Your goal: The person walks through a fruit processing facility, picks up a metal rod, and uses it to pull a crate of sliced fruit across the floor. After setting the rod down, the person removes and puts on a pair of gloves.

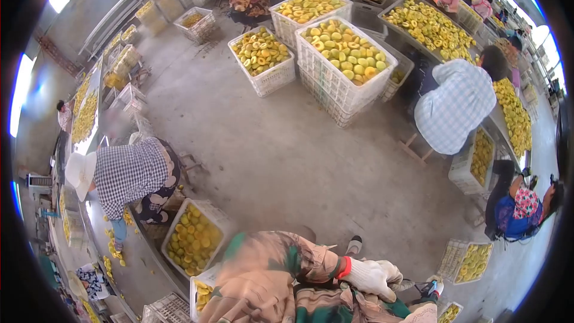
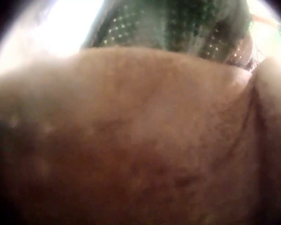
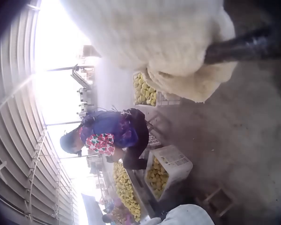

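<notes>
In the right wrist view, my right hand (image 3: pixel 164 42), in an off-white knitted glove, grips a slim black rod (image 3: pixel 241 46). Fabric at the glove's end hangs loose below the rod. Low in the head view, a camouflage sleeve (image 1: pixel 314 258) reaches from the left to my left hand (image 1: pixel 362 276), which wears a white glove with a red cuff and lies over my lap. White glove fabric bunches at its far side, beside a dark thin piece. Blurred brown material (image 2: pixel 140 117) fills the left wrist view, with dotted green cloth (image 2: pixel 173 26) above; the left fingers are hidden there.
A crate of yellow fruit (image 1: pixel 219 221) stands left of my lap; stacked crates (image 1: pixel 341 104) stand ahead. People work at fruit-covered tables on both sides. To the right are a person in a blue apron (image 1: pixel 512 220) and another fruit crate (image 1: pixel 449 255). Concrete floor (image 1: pixel 287 161) lies between.
</notes>
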`<state>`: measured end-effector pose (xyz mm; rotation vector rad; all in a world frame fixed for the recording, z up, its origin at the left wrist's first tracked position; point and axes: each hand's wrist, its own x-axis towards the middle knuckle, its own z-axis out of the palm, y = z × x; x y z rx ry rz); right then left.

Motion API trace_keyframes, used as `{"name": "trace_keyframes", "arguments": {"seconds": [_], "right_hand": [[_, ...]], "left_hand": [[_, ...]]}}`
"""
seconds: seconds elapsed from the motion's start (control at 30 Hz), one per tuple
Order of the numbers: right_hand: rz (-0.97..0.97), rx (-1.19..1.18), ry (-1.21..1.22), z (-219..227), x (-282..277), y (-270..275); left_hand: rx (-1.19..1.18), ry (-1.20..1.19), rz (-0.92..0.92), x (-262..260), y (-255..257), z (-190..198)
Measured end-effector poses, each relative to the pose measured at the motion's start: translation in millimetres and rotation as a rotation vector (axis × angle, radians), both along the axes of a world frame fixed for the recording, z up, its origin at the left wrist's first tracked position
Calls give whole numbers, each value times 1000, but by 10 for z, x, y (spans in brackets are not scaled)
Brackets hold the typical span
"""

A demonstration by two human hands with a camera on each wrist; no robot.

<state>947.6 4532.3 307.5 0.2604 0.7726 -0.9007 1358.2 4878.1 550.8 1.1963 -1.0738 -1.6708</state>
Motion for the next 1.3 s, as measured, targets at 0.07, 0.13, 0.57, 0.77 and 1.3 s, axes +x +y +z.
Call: {"name": "trace_keyframes", "arguments": {"seconds": [0.07,0.13,0.57,0.77,1.3], "right_hand": [[65,-10,65,34,506,132],[171,-25,137,50,1242,294],[692,-107,311,8,5879,2809],[840,-134,355,-37,7633,3928],[917,-142,362,-149,12185,7205]], "left_hand": [[-45,-9,35,205,135,-60],[-83,-39,80,481,356,-132],[-198,-47,299,2944,2914,-185],[-224,-27,423,4417,3917,-254],[-298,3,558,8934,6812,-222]]}}
